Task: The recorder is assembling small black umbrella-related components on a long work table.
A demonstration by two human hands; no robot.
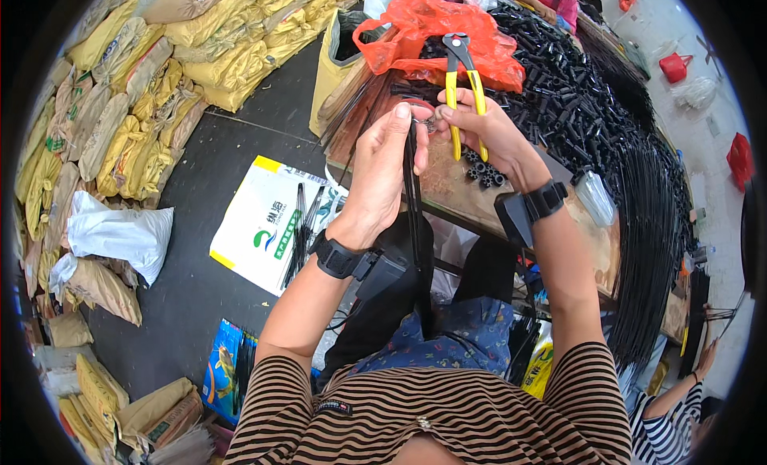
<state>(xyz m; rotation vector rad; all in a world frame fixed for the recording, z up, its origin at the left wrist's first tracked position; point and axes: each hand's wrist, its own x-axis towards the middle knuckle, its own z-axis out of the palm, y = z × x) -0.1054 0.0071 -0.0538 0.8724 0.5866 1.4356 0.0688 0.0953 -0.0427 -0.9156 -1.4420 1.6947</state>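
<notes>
My left hand [379,171] is closed around a bundle of long thin black rods [413,201], which hangs down between my knees to the lap. My right hand [499,137] holds a pair of pliers [464,69] with yellow handles and a dark metal head pointing away from me. The thumb and fingers of this hand also meet close to my left fingertips, at the upper end of the bundle. Some small shiny metal or wire pieces [430,125] show there, too small to make out.
A red plastic bag [447,33] and a large heap of black tubular parts [551,89] cover the wooden table [447,192]. Small black star-shaped pieces [484,173] lie near my right wrist. Yellow sacks [232,49] are stacked at left. Other people work at far right.
</notes>
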